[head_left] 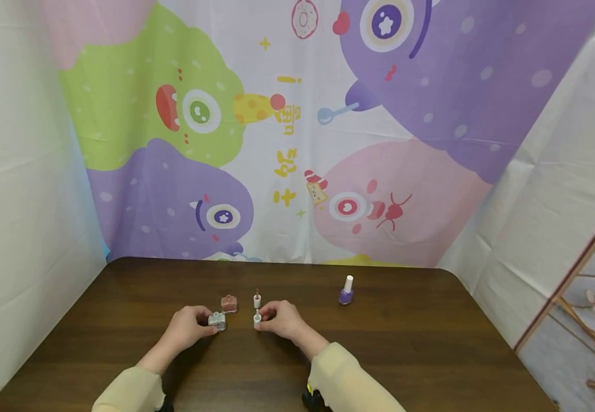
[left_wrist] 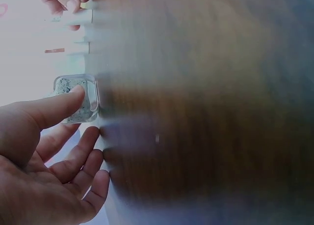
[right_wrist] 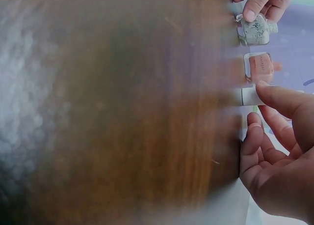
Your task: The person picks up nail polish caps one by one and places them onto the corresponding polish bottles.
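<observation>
My left hand pinches a small clear nail polish bottle with grey speckled polish, uncapped and upright on the table. The left wrist view shows the thumb on the face of this speckled bottle. Between the thumb and fingers of my right hand is a white nail polish cap, standing with its brush pointing up. Just behind it a second white cap stands brush-up on its own. An uncapped pinkish nail polish bottle sits behind the speckled one, to its right.
A capped purple nail polish bottle stands farther right on the dark wooden table. A cartoon-printed curtain hangs along the table's far edge, with white cloth at both sides.
</observation>
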The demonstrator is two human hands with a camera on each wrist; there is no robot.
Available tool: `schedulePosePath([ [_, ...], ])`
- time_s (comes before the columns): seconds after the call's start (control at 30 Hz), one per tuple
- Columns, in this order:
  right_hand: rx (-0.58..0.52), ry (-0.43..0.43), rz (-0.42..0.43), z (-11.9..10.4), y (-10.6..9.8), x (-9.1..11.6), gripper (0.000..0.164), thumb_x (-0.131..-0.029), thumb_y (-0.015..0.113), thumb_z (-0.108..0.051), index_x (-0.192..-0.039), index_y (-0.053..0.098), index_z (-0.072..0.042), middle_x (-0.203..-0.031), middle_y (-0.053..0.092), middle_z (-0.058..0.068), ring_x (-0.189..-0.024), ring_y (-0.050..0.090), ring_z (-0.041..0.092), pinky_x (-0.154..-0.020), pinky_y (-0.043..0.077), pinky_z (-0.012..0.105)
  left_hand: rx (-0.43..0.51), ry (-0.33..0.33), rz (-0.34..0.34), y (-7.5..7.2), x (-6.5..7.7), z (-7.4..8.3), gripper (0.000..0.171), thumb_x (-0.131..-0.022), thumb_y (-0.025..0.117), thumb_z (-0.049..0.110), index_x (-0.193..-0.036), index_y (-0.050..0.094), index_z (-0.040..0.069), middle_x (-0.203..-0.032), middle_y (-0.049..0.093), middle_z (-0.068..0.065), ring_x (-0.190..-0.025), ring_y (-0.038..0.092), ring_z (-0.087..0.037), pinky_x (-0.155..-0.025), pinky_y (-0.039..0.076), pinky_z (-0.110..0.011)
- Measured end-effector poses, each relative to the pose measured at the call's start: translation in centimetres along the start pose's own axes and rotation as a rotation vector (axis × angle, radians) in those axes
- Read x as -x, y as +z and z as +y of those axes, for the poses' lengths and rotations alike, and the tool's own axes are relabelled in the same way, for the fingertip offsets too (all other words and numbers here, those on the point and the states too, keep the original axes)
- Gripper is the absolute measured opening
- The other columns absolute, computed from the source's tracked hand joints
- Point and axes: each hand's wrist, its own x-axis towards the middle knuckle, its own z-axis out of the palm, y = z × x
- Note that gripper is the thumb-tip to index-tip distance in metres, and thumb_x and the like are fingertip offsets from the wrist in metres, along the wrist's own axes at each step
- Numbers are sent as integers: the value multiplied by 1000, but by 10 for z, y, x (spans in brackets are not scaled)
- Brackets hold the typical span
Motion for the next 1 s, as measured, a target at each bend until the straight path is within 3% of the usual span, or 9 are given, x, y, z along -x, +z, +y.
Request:
schedulePosePath([
  [0.33,5,-1,8,1,0,1,15,-72,81,-9,-81,69,-6,-73,64,-2,-67,51,6,-59,41,20,-10,3,5,-1,0,2,24,-69,82,12,-86,68,3,-81,66,-3,-74,57,-17,-67,46,-35],
  [0.53,-41,28,-13,-2,-4,5,15,-73,80,-9,-82,69,-5,-74,62,-2,-57,49,7,-48,42,21,-8,11,9,-1,0,1,22,-69,82,11,-85,69,4,-79,66,-2,-73,57,-16,-66,46,-35],
  [0.7,-59,54,-30,-4,-10,7,15,-74,80,-11,-83,70,-6,-75,61,-3,-56,49,8,-46,43,22,-2,13,12,-2,1,2,21,-69,82,10,-84,69,5,-79,67,-2,-72,58,-15,-66,46,-34],
  [1.0,-60,26,-51,-9,-29,9,15,-75,79,-12,-85,70,-6,-73,65,-1,-56,52,10,-47,46,26,-5,15,23,-6,2,10,20,-70,82,15,-84,70,10,-82,69,-1,-77,60,-16,-68,46,-34],
])
